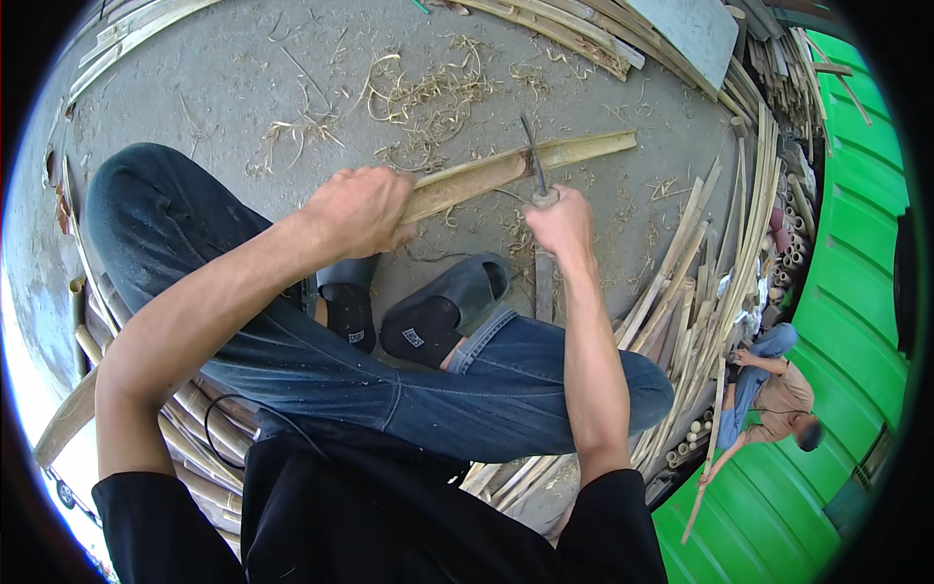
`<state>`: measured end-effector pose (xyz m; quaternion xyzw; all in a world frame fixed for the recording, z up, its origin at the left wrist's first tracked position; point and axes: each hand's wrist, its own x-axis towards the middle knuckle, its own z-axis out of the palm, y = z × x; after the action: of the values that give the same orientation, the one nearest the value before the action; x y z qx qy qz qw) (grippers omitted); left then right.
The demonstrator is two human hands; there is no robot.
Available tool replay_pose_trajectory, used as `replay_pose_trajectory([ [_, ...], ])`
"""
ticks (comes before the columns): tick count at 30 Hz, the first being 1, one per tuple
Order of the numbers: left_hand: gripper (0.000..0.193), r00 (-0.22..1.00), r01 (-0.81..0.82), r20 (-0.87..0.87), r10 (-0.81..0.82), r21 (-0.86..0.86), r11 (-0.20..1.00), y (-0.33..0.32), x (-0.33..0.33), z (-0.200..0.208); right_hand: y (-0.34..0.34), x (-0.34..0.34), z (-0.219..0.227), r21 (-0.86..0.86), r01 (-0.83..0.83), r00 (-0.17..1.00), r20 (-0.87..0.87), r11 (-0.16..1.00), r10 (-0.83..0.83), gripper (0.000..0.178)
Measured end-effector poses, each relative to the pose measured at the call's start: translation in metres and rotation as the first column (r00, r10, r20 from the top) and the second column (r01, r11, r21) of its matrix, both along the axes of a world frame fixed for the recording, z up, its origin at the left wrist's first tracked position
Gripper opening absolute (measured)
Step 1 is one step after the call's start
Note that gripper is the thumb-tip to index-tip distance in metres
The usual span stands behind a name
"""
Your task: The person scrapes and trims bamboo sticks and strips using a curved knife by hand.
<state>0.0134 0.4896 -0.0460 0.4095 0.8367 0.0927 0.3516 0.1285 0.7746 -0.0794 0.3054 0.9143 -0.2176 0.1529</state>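
Two bare hands are at work in the head view: the left hand is closed around the near end of a pale yellow-green split bamboo strip, which slants up and rightward over the grey concrete floor, while the right hand wraps the short, pale handle of a knife with a narrow, dark metal blade. From where I stand, the blade crosses the strip, well apart from the left fist; whether it bites, I can't tell. Curly straw-coloured shavings lie beyond. To do this well, I'd say, grip the strip firmly so it can't roll, keep the blade at a shallow angle, and take thin, even strokes with the edge directed away from the left fingers and the blue denim knees, easing off wherever a joint thickens the bamboo.
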Motion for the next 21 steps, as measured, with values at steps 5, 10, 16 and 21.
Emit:
replay_pose_trajectory([
  [5, 0.043, 0.997, -0.010, -0.077, 0.011, 0.004, 1.000, -0.013, 0.007, 0.008, -0.054, 0.003, 0.017, -0.092, -0.144, 0.989, 0.023, 0.985, 0.146, 0.021],
  [10, 0.045, 0.995, 0.049, -0.085, -0.047, 0.018, 0.999, 0.005, 0.011, 0.008, 0.087, 0.015, -0.027, 0.116, 0.213, 0.975, 0.036, 0.970, -0.219, 0.023],
  [16, 0.044, 0.998, -0.006, -0.068, 0.007, 0.007, 1.000, -0.003, 0.011, 0.012, -0.044, 0.000, 0.016, -0.115, -0.105, 0.993, -0.060, 0.988, 0.099, 0.028],
  [21, 0.045, 0.996, 0.028, -0.081, -0.023, 0.061, 0.998, 0.003, 0.011, 0.004, 0.084, 0.016, -0.031, 0.044, 0.304, 0.951, 0.050, 0.952, -0.306, 0.021],
])
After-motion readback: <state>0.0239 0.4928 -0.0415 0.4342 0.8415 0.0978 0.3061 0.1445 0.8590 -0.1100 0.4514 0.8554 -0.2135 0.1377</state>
